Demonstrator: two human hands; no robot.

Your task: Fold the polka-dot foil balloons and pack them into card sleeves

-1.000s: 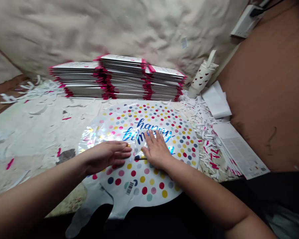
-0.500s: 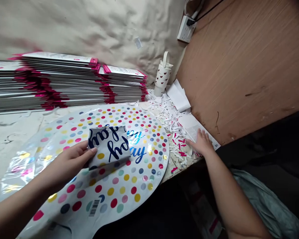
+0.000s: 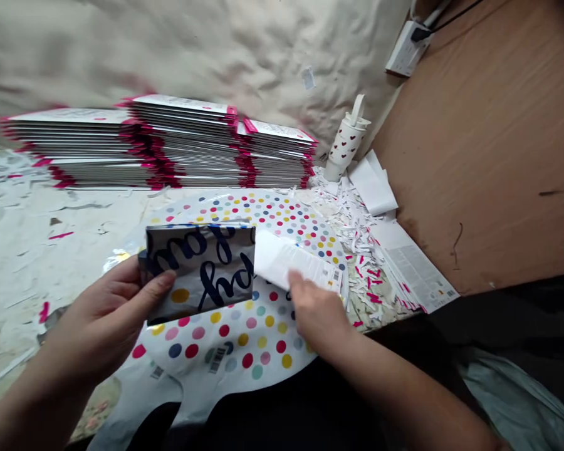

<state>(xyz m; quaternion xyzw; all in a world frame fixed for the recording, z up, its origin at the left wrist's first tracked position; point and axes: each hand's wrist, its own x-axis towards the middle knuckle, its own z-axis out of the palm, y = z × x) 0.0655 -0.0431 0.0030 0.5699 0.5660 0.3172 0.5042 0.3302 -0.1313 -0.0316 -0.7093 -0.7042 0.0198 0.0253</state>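
Observation:
A folded foil balloon [image 3: 202, 272] with dark blue lettering is pinched between the thumb and fingers of my left hand [image 3: 117, 313], raised above the table. My right hand [image 3: 317, 313], slightly blurred, grips a white printed card [image 3: 305, 266] by its near edge. The card's left end meets or passes behind the folded balloon's right edge; I cannot tell which. Beneath both hands lie flat foil balloons [image 3: 267, 341] with coloured dots, overlapping, their tails hanging toward the front edge.
Stacks of white packets with pink edges [image 3: 188, 144] line the back wall. A tumbler with hearts [image 3: 346, 147] stands at the back right, among paper scraps [image 3: 357, 219]. More printed cards [image 3: 418, 269] lie against the wooden panel [image 3: 489, 138]. A power strip [image 3: 407, 50] hangs above.
My right hand has picked up a card from the pile at the right and brought it left to the folded balloon. The view has swung left.

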